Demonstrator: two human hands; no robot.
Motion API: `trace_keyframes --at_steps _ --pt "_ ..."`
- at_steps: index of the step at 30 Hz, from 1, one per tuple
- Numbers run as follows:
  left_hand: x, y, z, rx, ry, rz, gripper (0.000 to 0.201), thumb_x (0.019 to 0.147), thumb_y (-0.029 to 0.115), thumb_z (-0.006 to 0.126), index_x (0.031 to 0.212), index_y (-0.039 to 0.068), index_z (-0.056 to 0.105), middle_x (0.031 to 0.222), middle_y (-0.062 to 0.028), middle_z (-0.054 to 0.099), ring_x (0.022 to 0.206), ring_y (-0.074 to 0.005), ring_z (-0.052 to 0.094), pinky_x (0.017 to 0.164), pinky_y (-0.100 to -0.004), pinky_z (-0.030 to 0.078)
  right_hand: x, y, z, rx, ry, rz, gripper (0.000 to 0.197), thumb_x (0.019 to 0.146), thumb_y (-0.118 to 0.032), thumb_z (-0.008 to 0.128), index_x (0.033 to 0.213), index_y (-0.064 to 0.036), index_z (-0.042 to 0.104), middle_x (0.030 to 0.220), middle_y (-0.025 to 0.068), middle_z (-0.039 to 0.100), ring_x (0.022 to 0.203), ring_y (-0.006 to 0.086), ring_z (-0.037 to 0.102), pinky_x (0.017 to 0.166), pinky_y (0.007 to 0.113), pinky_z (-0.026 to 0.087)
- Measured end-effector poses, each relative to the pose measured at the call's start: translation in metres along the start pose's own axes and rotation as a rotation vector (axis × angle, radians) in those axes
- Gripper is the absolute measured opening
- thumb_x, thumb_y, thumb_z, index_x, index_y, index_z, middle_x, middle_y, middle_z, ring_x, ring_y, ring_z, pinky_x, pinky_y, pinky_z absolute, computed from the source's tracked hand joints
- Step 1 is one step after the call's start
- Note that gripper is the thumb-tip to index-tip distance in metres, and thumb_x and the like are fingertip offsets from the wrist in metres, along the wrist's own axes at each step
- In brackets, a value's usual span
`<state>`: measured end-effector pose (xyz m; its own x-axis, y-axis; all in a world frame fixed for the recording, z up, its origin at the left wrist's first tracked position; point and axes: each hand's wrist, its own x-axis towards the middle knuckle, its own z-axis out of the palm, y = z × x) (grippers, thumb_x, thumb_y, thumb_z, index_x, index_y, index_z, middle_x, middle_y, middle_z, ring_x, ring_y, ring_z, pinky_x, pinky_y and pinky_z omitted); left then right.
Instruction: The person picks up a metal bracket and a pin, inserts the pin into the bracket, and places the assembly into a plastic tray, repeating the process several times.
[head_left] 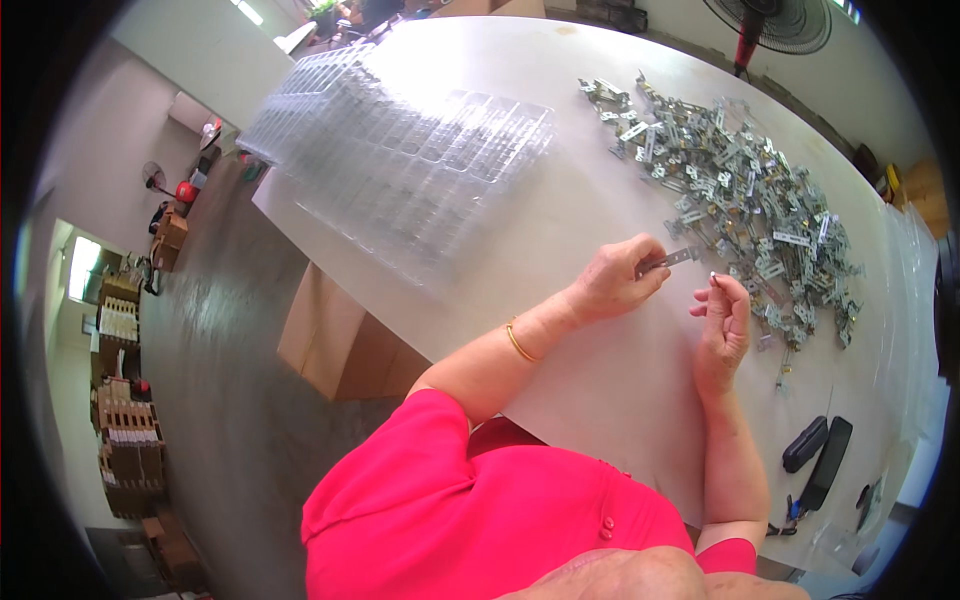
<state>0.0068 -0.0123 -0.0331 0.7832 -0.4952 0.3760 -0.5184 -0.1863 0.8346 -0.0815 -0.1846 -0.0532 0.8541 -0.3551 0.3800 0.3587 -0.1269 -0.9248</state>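
My left hand [622, 278] is closed around one end of a flat metal bracket [678, 257] with holes along it. Its free end points right, toward my other hand. My right hand [722, 318] pinches a tiny pale piece [713, 277] between thumb and fingertip, too small to name. A small gap separates that piece from the bracket. Just beyond both hands spreads a large heap of metal brackets [745, 180], silvery with some brass-coloured parts.
Stacked clear plastic trays [440, 170] cover the table's left part. Toward the right edge lie a black case [805, 443], a long black object [828, 462] and blue-handled pliers [792, 515]. A cardboard box [345, 340] stands below the table's left edge. A fan [770, 25] is behind the table.
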Motion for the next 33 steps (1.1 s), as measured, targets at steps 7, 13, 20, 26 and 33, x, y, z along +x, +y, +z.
trace_keyframes --at_steps 7,13,20,26,33 --pt "0.011 0.046 -0.035 -0.211 0.203 -0.193 0.015 0.09 0.009 0.071 0.1 0.0 0.066 0.088 -0.0054 0.07 0.08 -0.0105 0.065 0.073 -0.0286 0.054 -0.005 0.008 -0.002 -0.02 -0.119 0.099 0.011 0.103 -0.007 0.054 0.111 -0.0081 0.061 0.104 0.0002 0.057 0.077 0.0062 0.055 0.064 0.02 0.046" --pt "0.007 0.04 -0.14 0.144 0.391 -0.115 0.012 0.089 0.006 0.073 0.099 -0.001 0.07 0.087 -0.0022 0.071 0.078 -0.007 0.064 0.07 -0.0224 0.054 -0.005 0.014 -0.004 0.025 -0.106 0.241 0.009 0.102 -0.011 0.057 0.11 -0.0092 0.062 0.099 -0.0029 0.058 0.073 0.0033 0.054 0.061 0.018 0.045" --pt "-0.038 -0.021 -0.344 0.613 0.651 -0.324 0.018 0.084 0.013 0.074 0.094 -0.002 0.074 0.083 -0.0083 0.074 0.075 -0.0122 0.067 0.069 -0.0266 0.053 -0.004 0.009 0.003 -0.034 -0.109 0.229 0.009 0.102 -0.012 0.058 0.109 -0.0132 0.065 0.088 -0.0088 0.059 0.071 -0.0004 0.05 0.059 0.014 0.039" --pt "-0.067 -0.06 -0.43 0.925 0.645 -0.583 0.022 0.08 0.021 0.076 0.089 0.001 0.076 0.08 -0.0105 0.074 0.074 -0.017 0.07 0.07 -0.0312 0.054 -0.005 0.009 0.003 -0.084 -0.156 0.143 0.011 0.101 -0.011 0.059 0.111 -0.0088 0.065 0.093 -0.0044 0.061 0.074 0.0024 0.051 0.065 0.016 0.042" --pt "-0.07 -0.1 -0.456 1.042 0.527 -0.705 0.02 0.078 0.024 0.076 0.087 0.006 0.077 0.085 -0.0137 0.075 0.082 -0.0263 0.072 0.078 -0.0369 0.055 -0.003 0.008 0.004 -0.115 -0.156 0.129 0.012 0.102 -0.01 0.058 0.111 -0.0068 0.065 0.094 -0.0024 0.06 0.076 0.0038 0.052 0.067 0.018 0.044"
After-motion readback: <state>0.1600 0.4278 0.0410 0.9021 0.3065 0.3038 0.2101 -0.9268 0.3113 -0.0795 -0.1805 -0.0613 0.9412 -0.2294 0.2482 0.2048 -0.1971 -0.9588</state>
